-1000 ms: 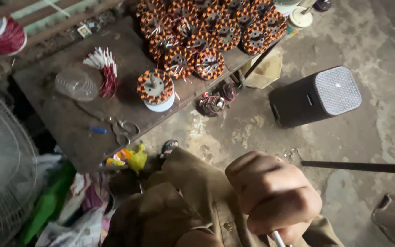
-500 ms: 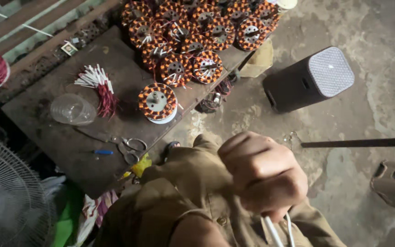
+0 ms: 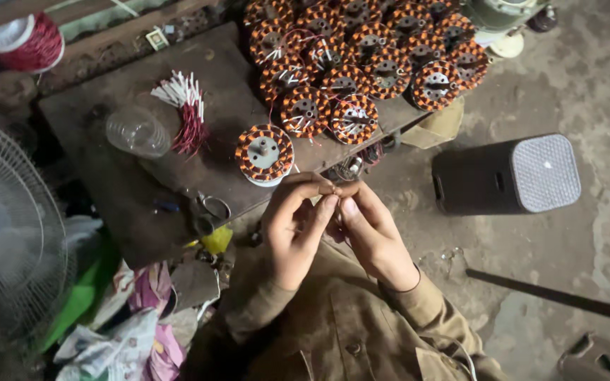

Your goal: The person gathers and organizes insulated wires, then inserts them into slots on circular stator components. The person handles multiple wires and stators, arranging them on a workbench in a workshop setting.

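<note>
My left hand [image 3: 294,236] and my right hand [image 3: 374,236] meet fingertip to fingertip just below the edge of a dark wooden bench [image 3: 135,190]. Together they pinch a thin wire [image 3: 333,189], which is too small to see clearly. Right above the fingertips stands a single copper-wound stator [image 3: 265,153] on a white base. Behind it, several more orange-wound stators [image 3: 361,56] are packed together on the bench. My olive sleeves and shirt fill the bottom of the view.
On the bench lie a bundle of red-and-white wire ends [image 3: 186,113], a clear plastic cup [image 3: 138,131] and scissors [image 3: 210,212]. A red wire spool [image 3: 19,39] is at top left. A fan guard [image 3: 8,233] is at left. A black box [image 3: 510,175] and a dark rod [image 3: 559,300] lie on the concrete floor.
The view has swung down and left. My right hand, earlier a fist low in the frame, has risen, and my left hand has come in to join it at the fingertips.
</note>
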